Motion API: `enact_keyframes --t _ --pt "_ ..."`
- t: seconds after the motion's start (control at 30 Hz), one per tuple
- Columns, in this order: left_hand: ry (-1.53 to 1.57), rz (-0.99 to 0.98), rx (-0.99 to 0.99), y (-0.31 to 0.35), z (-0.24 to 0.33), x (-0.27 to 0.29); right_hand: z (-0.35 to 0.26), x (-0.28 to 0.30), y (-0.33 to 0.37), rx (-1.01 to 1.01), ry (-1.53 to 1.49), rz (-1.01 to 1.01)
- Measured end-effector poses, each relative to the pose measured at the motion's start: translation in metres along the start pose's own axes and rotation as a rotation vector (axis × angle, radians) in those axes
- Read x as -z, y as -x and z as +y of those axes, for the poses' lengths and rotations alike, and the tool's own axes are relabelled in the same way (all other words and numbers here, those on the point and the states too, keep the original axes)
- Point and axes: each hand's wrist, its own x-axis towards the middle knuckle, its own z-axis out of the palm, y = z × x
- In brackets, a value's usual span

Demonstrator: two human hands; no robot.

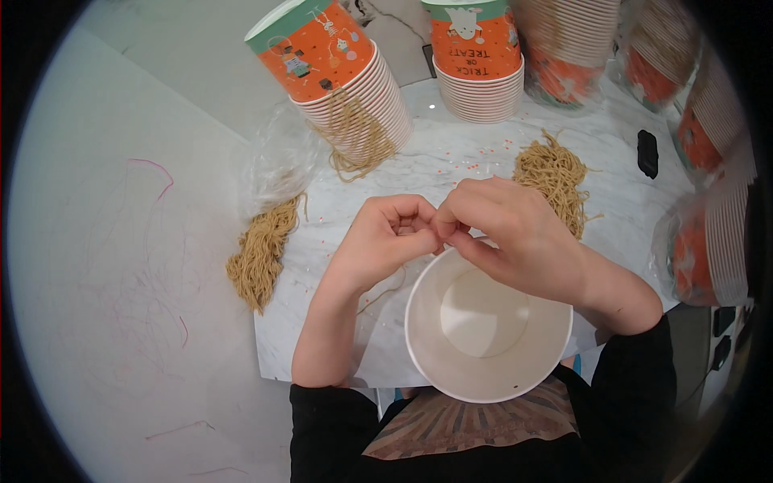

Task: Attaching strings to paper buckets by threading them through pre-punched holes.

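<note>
A white paper bucket (431, 338) is tilted with its open mouth toward me, close to my body. A small dark hole shows near its nearest rim. At the far rim, my left hand (392, 237) and my right hand (503, 229) meet, fingertips pinched together. Whatever lies between the fingers is hidden. A thin tan cord (385, 296) curves over the table beside my left forearm, left of the bucket. Beyond my right hand lies a loose bundle of tan cords (555, 173).
Another cord bundle (264, 253) and a clear plastic bag (282, 161) lie at the left. Stacks of orange printed buckets (334, 72) (477, 64) stand at the back, with cords draped on the left one. Wrapped stacks (700, 249) line the right, near a black object (647, 154). Orange bits dot the table.
</note>
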Motion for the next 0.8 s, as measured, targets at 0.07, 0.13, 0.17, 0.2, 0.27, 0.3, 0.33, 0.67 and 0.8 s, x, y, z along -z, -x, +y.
enact_keyframes --t 0.07,0.13,0.17,0.2,0.27,0.3,0.33,0.67,0.8 --pt "0.029 -0.014 0.008 -0.004 -0.003 0.001 -0.001 0.002 0.001 -0.029 0.008 -0.029" --pt "0.058 -0.029 0.016 -0.006 -0.002 0.003 0.0 0.002 0.002 -0.024 0.02 -0.025" --pt "0.047 -0.03 0.068 -0.005 0.0 0.005 0.001 0.003 0.002 -0.021 0.033 -0.017" --pt "0.037 -0.032 0.121 -0.006 0.002 0.006 0.001 0.003 0.002 -0.021 0.033 -0.018" --pt "0.043 -0.047 0.115 -0.005 0.002 0.007 0.001 0.004 0.002 -0.063 -0.011 -0.055" --pt "0.049 -0.065 0.111 -0.005 0.002 0.007 0.001 0.004 0.002 -0.062 -0.012 -0.056" --pt "0.05 -0.063 0.111 -0.005 -0.001 0.008 0.0 0.003 0.002 -0.076 -0.049 -0.061" --pt "0.211 -0.096 0.139 -0.007 -0.005 0.009 -0.007 0.01 0.003 -0.114 -0.069 -0.099" --pt "0.21 -0.075 0.155 -0.003 0.001 0.004 -0.009 0.009 0.004 -0.106 -0.016 -0.119"
